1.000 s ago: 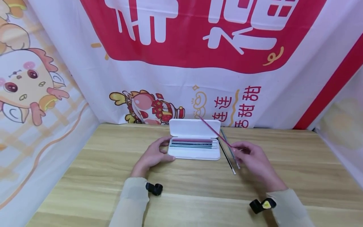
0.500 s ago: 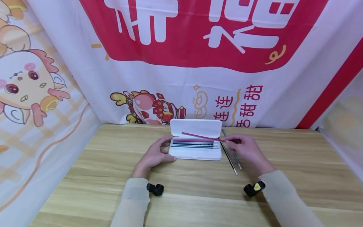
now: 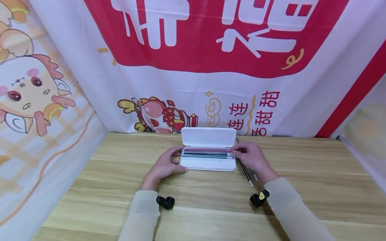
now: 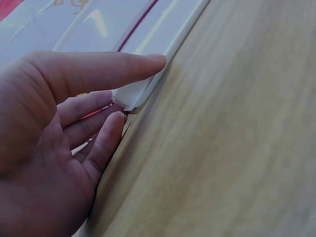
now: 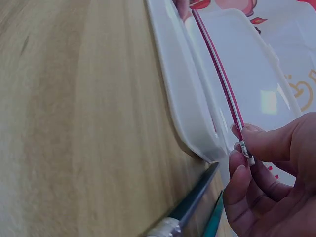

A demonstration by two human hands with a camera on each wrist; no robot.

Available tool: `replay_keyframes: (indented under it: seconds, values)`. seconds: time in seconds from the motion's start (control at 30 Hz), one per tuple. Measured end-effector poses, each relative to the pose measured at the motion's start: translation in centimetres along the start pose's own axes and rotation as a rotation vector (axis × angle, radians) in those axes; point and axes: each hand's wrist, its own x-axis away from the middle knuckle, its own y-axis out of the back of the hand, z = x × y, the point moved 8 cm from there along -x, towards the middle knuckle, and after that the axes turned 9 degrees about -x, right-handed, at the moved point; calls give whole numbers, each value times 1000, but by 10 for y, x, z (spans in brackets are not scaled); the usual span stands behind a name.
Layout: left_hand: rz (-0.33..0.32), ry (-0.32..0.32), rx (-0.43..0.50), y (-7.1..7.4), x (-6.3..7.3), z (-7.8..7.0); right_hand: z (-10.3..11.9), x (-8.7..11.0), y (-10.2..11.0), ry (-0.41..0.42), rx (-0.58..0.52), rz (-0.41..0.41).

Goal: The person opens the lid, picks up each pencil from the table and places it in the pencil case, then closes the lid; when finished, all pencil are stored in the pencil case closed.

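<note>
A white pencil case [image 3: 208, 165] lies on the table with its lid [image 3: 208, 137] raised at the back. Several pencils [image 3: 208, 156] lie side by side inside it. My left hand [image 3: 164, 164] holds the case's left end, thumb along the front edge and fingers at the end and back. At the right end, my right hand [image 3: 253, 159] pinches a red striped pencil [image 5: 219, 66] near its eraser between thumb and fingertips. That pencil stretches left along the back of the case, close over the tray.
Just right of the case a black pencil [image 3: 245, 172] and a teal pencil [image 3: 256, 176] lie on the wooden table [image 3: 211, 204], partly under my right hand. A printed cloth [image 3: 199, 83] hangs right behind the case.
My right hand has moved left and swung the red pencil from a slant, point up over the lid, to level along the back of the case. My left hand has stayed in place.
</note>
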Motion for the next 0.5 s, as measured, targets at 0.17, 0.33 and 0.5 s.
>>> replay_keyframes:
  seconds: [0.17,0.33,0.5]
  values:
    - [-3,0,-4,-1,0,0,2,-2,-5,29,46,-2]
    - [-4,0,-7,0,1,-1,6,-4,-8,31,61,4]
    - [-2,2,-7,0,2,-1,10,-5,-15,74,85,23]
